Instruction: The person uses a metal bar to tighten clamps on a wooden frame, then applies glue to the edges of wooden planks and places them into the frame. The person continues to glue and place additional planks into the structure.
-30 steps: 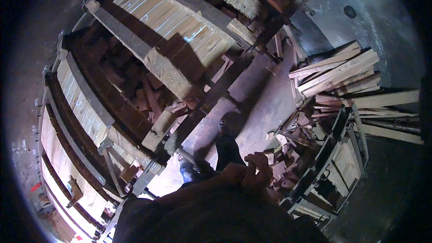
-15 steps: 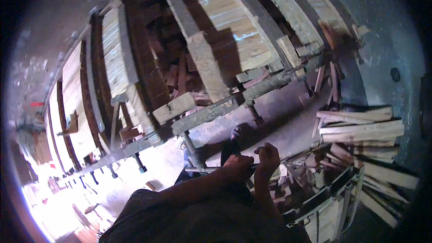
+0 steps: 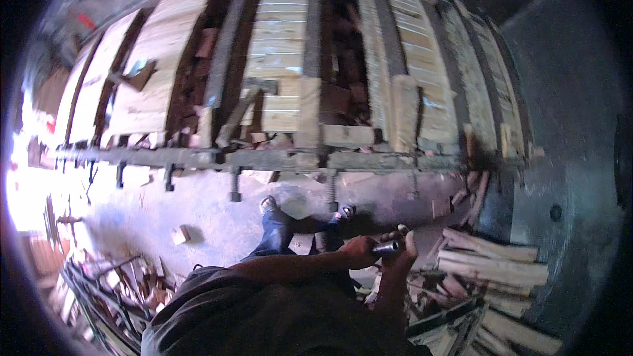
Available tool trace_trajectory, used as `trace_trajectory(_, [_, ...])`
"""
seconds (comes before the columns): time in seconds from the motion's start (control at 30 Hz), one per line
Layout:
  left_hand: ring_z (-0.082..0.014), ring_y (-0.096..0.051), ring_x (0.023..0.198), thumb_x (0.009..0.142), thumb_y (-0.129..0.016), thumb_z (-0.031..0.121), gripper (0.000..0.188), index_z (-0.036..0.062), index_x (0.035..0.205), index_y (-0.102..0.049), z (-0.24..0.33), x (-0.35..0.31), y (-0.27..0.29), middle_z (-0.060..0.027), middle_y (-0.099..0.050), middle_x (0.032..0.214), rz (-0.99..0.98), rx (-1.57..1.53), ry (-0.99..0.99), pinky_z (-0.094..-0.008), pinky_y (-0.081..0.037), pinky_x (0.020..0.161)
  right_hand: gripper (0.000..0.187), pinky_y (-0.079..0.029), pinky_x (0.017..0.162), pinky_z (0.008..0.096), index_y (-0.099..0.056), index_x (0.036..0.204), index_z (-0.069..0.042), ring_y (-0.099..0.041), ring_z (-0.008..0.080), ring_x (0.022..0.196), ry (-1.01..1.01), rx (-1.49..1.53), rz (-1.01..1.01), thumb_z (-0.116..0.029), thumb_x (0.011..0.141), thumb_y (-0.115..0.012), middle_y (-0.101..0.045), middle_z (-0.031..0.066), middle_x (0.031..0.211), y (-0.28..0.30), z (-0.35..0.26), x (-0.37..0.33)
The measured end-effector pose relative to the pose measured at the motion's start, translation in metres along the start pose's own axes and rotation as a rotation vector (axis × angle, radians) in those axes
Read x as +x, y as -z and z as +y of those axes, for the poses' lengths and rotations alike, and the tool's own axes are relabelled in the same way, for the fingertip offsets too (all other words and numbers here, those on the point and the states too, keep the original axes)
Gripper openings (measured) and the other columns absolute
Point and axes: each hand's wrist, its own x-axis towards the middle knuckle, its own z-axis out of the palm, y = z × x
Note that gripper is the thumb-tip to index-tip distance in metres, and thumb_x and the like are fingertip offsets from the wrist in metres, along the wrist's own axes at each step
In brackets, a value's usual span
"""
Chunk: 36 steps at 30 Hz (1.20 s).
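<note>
My left hand (image 3: 357,252) is closed round a metal bar with a round, hollow-looking end (image 3: 388,248), held in front of my body. Close against that end is my right hand (image 3: 404,254), its fingers curled upward; it appears to grip the bar there, though the contact is partly hidden. Beyond my hands runs a long clamping frame, its front rail (image 3: 277,158) studded with several hanging bolts. One threaded bolt (image 3: 331,191) points down just beyond my feet, apart from the bar. Pale glued-board panels (image 3: 277,46) lie under dark crossbeams on the frame.
A hammer-like tool (image 3: 244,109) rests on the frame. Split wood pieces (image 3: 491,267) are stacked at the right, beside a scrap-filled bin (image 3: 448,320). More scraps and dark rods (image 3: 109,296) lie at the lower left. A small wood block (image 3: 188,234) sits on the floor.
My view has turned, so the frame now runs level across it. The bar, earlier stretching left near a bolt, now shows its round end toward me. My right hand has come down against it.
</note>
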Motion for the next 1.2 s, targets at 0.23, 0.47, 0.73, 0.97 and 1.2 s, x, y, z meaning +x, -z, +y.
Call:
trace_trajectory(0.23, [-0.024, -0.062, 0.073, 0.082, -0.071, 0.018, 0.02, 0.0002, 0.085, -0.064, -0.043, -0.109, 0.061, -0.0167, -0.065, 0.079, 0.352, -0.155, -0.275, -0.0376, -0.048, 0.067, 0.041, -0.048, 0.084, 0.0381, -0.062, 0.109, 0.0, -0.06, 0.0209, 0.095, -0.422, -0.768, -0.51, -0.037, 0.09, -0.061, -0.064, 0.0079, 0.1, 0.052, 0.189, 0.011])
trace_trajectory(0.47, [-0.0253, -0.062, 0.08, 0.077, -0.067, 0.006, 0.008, 0.0012, 0.082, -0.061, -0.104, -0.232, 0.081, -0.0125, -0.063, 0.083, 1.115, -0.517, -0.375, -0.0367, -0.049, 0.073, 0.034, -0.049, 0.08, 0.034, -0.061, 0.106, -0.002, -0.061, 0.0186, 0.092, -0.591, -0.82, -0.992, -0.025, 0.082, -0.068, -0.063, 0.0069, 0.097, -0.119, 0.271, -0.013])
trace_trajectory(0.73, [-0.0265, -0.051, 0.064, 0.092, -0.057, 0.017, 0.025, 0.0086, 0.071, -0.049, -0.208, -0.361, 0.119, -0.0084, -0.05, 0.063, 1.962, -1.667, -0.414, -0.0436, -0.046, 0.08, 0.104, -0.042, 0.103, 0.0386, -0.037, 0.133, 0.011, -0.055, 0.0361, 0.117, -0.253, -1.325, -0.714, -0.036, 0.056, -0.089, -0.054, 0.028, 0.128, -0.194, 0.326, -0.073])
trace_trajectory(0.97, [-0.0286, -0.049, 0.061, 0.099, -0.055, 0.031, 0.024, 0.012, 0.088, -0.046, -0.328, -0.378, 0.2, -0.0079, -0.046, 0.067, 1.916, -1.893, -0.294, -0.0487, -0.048, 0.075, 0.091, -0.046, 0.095, 0.0421, -0.042, 0.12, 0.01, -0.06, 0.0364, 0.106, -0.206, -1.503, -0.408, -0.034, 0.057, -0.091, -0.057, 0.0283, 0.117, -0.23, 0.381, -0.09])
trace_trajectory(1.2, [-0.031, -0.049, 0.068, 0.101, -0.042, 0.052, 0.042, 0.0105, 0.109, -0.037, -0.485, -0.332, 0.219, -0.0099, -0.045, 0.081, 1.561, -2.134, 0.114, -0.067, -0.045, 0.083, 0.086, -0.047, 0.093, 0.0442, -0.042, 0.115, 0.011, -0.061, 0.0411, 0.103, -0.085, -1.634, -0.338, -0.037, 0.062, -0.089, -0.059, 0.0309, 0.112, -0.244, 0.393, -0.103])
